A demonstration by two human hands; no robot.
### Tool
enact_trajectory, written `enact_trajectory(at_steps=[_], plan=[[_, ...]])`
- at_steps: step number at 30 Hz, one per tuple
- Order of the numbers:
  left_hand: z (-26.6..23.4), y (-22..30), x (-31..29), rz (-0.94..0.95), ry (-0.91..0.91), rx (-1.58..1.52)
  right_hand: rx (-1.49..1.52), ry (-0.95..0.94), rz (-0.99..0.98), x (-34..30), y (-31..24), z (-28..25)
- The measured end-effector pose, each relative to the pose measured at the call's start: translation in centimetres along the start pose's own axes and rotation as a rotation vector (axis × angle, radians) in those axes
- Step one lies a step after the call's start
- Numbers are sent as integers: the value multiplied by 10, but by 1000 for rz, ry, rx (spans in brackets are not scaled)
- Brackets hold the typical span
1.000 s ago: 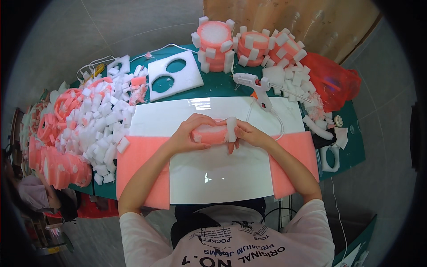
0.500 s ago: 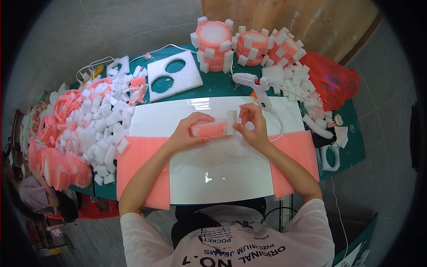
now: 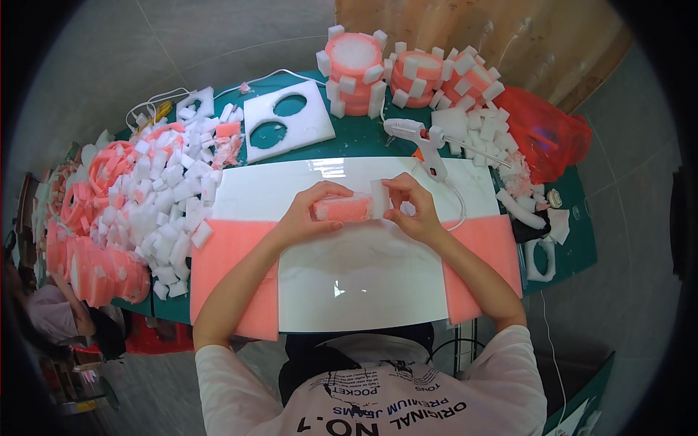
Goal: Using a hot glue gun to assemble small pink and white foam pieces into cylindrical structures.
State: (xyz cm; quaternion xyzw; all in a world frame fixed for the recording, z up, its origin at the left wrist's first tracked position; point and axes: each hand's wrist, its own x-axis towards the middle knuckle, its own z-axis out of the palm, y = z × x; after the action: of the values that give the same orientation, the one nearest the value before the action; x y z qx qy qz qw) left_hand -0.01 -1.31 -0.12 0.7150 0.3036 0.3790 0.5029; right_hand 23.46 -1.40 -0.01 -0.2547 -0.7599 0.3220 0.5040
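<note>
My left hand [image 3: 307,219] grips a pink foam piece [image 3: 344,209] with a pale, clear-looking edge, fingers over its far side and thumb on the near side. Against the right end of that piece stands a small white foam block [image 3: 379,198]. My right hand [image 3: 417,211] pinches the block from the right between thumb and fingers. Both hands are over the middle of a glossy white board [image 3: 361,276]. Beyond my right hand a white hot glue gun [image 3: 420,138] rests with its cord trailing over the board.
Pink foam sheets [image 3: 243,291] flank the board. A heap of white foam blocks [image 3: 171,196] and pink foam rings [image 3: 102,272] fills the left. Pink foam stacks studded with white blocks [image 3: 354,69], a holed white foam sheet [image 3: 309,131] and a red plastic bag [image 3: 545,134] lie beyond.
My right fingers, raised off the white block earlier, have come down and closed against it. My left hand keeps its grip on the pink foam piece.
</note>
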Motion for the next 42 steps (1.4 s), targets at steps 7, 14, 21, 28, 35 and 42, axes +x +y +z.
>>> enact_trajectory(at_steps=[7, 14, 21, 28, 35, 42], plan=[[-1, -1, -1, 62, -14, 96, -25, -68, 40, -5, 1, -2], [-1, -2, 0, 122, -40, 146, -55, -113, 21, -6, 3, -1], [-2, 0, 0, 113, -46, 133, -66, -119, 55, -5, 1, -1], [2, 10, -1, 113, -45, 259, -43, -145, 110, -3, -5, -4], [8, 4, 0, 158, 51, 404, -70, -93, 170, -2, -8, -4], [0, -2, -1, 325, 530, 622, 11, 74, 204, 2, -3, -2]])
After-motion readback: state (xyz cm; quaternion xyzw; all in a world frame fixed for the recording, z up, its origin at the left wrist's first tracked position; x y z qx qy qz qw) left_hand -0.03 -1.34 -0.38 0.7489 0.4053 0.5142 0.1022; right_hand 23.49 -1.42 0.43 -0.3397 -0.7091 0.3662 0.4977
